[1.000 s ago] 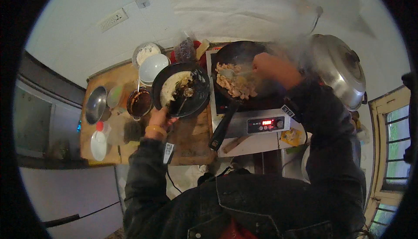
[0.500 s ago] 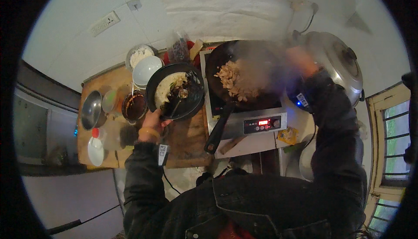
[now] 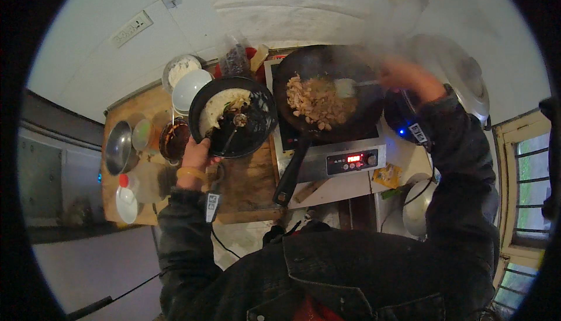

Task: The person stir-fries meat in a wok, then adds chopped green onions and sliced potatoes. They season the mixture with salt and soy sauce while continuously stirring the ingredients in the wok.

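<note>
My left hand (image 3: 197, 157) grips the near-left rim of a round black bowl (image 3: 266, 127). Inside that bowl lie a pale food, dark bits and a spoon (image 3: 235, 129). To its right, a dark wok (image 3: 298, 67) sits on an induction cooker (image 3: 312, 166), its long handle (image 3: 294, 169) pointing toward me. Browned pieces of food (image 3: 315, 102) steam in the wok. My right hand (image 3: 409, 78), slightly blurred, is closed around the handle of a spatula (image 3: 346, 88), whose blade rests at the food's right side.
A large metal pot with a lid (image 3: 453, 70) stands right of the wok. On the wooden table (image 3: 248, 186) are a white bowl (image 3: 190, 87), a steel bowl (image 3: 118, 148), a sauce bowl (image 3: 174, 141) and a red-capped bottle (image 3: 137, 186). A yellow packet (image 3: 387, 175) lies beside the cooker.
The steam over the wok has thinned, and the spatula blade now shows on the food. My right hand has shifted slightly. My left hand still holds the bowl near the wok.
</note>
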The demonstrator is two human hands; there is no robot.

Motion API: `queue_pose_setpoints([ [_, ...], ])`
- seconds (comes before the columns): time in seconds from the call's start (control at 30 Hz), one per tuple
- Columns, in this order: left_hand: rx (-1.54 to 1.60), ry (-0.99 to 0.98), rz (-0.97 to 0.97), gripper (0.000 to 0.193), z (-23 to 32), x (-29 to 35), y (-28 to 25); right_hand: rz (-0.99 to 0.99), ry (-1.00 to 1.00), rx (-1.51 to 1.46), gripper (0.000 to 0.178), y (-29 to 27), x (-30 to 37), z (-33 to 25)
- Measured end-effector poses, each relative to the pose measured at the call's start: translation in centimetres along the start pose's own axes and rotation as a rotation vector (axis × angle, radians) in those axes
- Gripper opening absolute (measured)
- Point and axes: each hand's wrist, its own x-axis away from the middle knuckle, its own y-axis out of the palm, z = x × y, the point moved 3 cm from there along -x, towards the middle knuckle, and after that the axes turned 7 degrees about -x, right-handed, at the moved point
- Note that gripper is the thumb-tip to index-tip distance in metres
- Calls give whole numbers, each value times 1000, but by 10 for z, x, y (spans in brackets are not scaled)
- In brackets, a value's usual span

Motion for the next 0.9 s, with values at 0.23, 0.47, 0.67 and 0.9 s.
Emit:
queue_pose_setpoints([
  [0.23,-95,2,-55,33,14,5,-2,-255,322,72,15,11,10,11],
  [0.47,-207,-24,-29,43,31,4,-2,-97,35,220,16,35,-32,-49],
  [0.67,-296,51,-4,36,50,7,2,14,-160,237,20,36,-43,-98],
  [0.9,-310,19,-22,40,69,10,5,13,-203,145,11,37,-59,-114],
])
